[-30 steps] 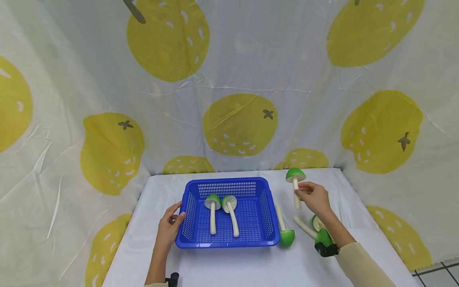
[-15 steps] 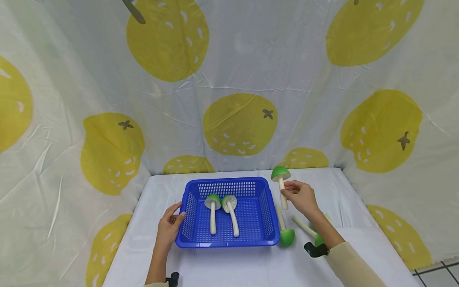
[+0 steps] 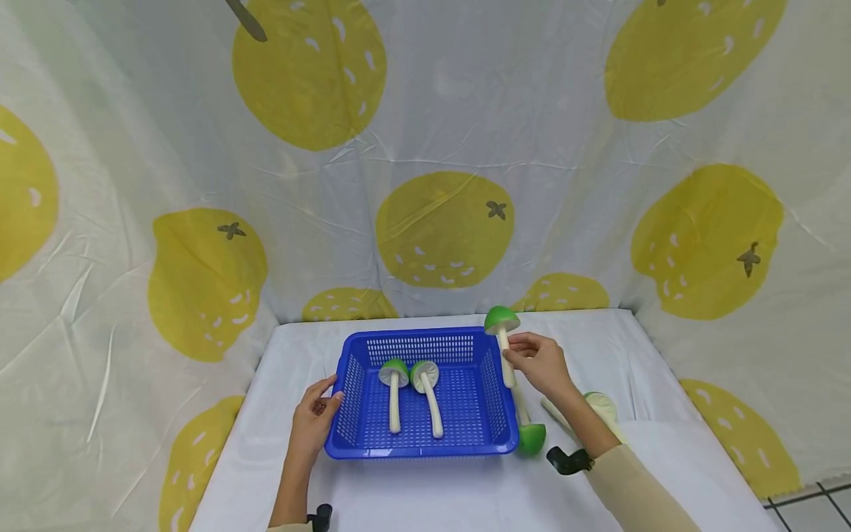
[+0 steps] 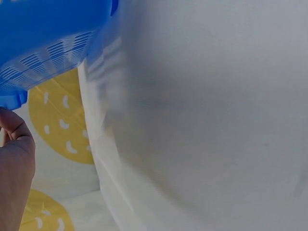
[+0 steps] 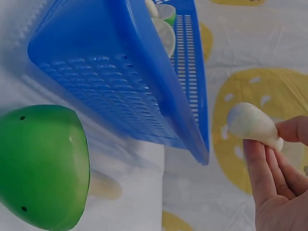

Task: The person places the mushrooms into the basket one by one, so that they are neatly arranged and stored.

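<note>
My right hand (image 3: 541, 367) pinches the pale stem of a toy mushroom (image 3: 501, 320) with a green cap. It is raised over the right rim of a blue plastic basket (image 3: 425, 452), cap up and slightly tilted. In the right wrist view, thumb and fingertips hold the stem (image 5: 252, 124), and the cap is out of sight. At the basket's left rim, my left hand (image 3: 312, 423) grips the edge; part of that grip is hidden. Two similar mushrooms, a left one (image 3: 394, 399) and a right one (image 3: 428, 399), lie inside the basket, caps to the back.
Just right of the basket lies a mushroom (image 3: 531, 439) with its cap toward me. More mushroom parts (image 3: 601, 406) lie farther right, partly behind my right forearm. A white cloth (image 3: 425, 502) covers the table, and a lemon-print curtain (image 3: 445, 96) hangs behind and beside it.
My right hand has moved left with the held mushroom, from above the table at right to the basket's right rim. The left hand and basket stay in place.
</note>
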